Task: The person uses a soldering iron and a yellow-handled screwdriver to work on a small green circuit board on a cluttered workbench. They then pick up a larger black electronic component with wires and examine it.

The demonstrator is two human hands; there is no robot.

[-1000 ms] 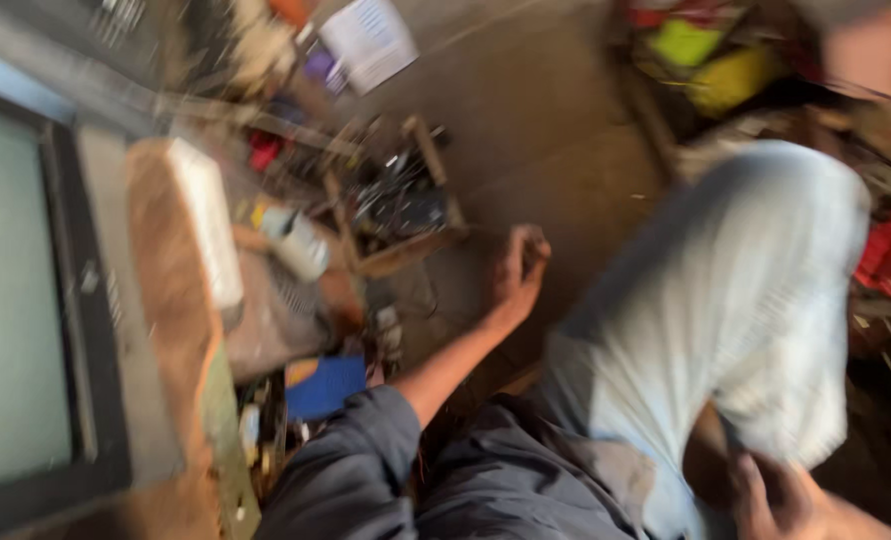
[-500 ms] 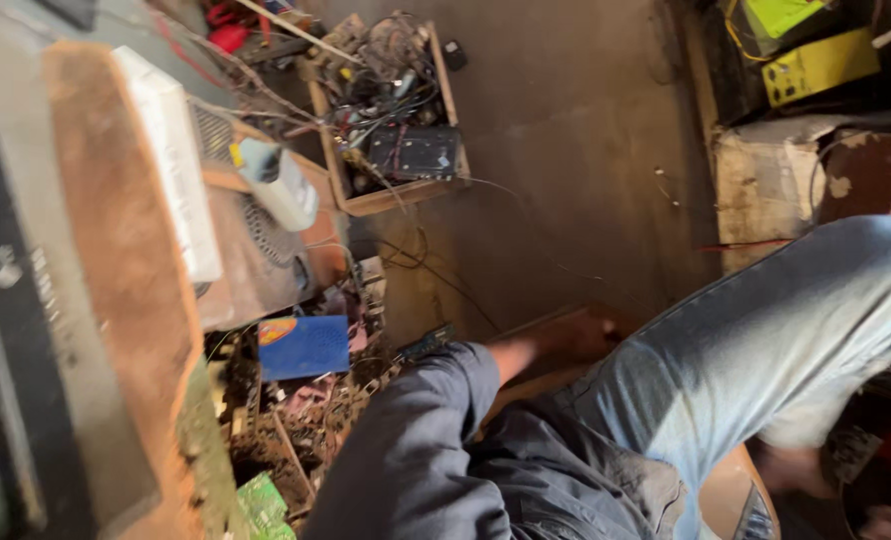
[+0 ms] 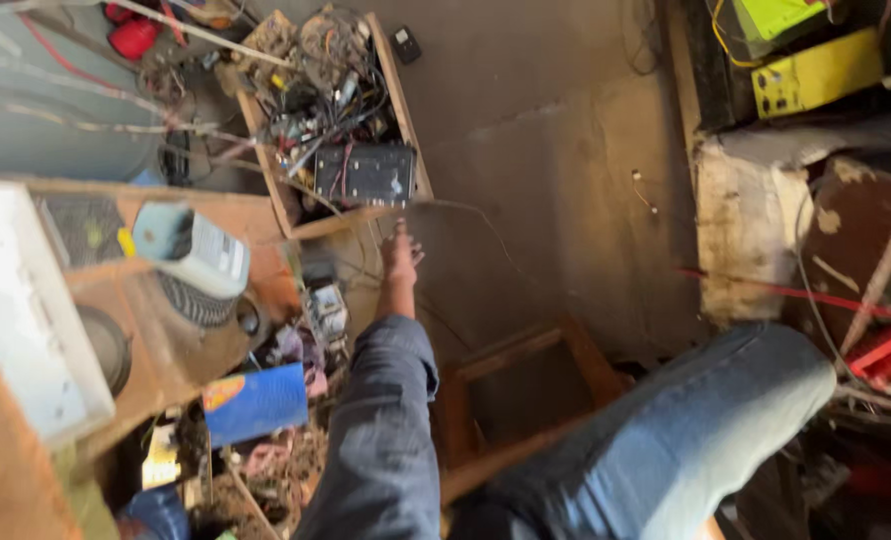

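Reaching with fingers loosely spread, left hand [image 3: 400, 255] nears wooden crate [image 3: 403, 110] (holding tangled wires [image 3: 321, 60], black box [image 3: 366, 172]).

My left hand [image 3: 400, 252] reaches just short of the wooden crate [image 3: 404, 120] (wires and a circuit box [image 3: 366, 173] inside); the stool [image 3: 511, 400] sits beneath my knee.

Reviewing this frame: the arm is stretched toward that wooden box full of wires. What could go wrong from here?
The left hand reaches low to the near edge of the wooden box, packed with tangled wires and a black circuit unit; fingers could snag or drag loose parts out. A thin cable trails across the floor by the hand and might catch. The image is blurred, so contact is unclear.
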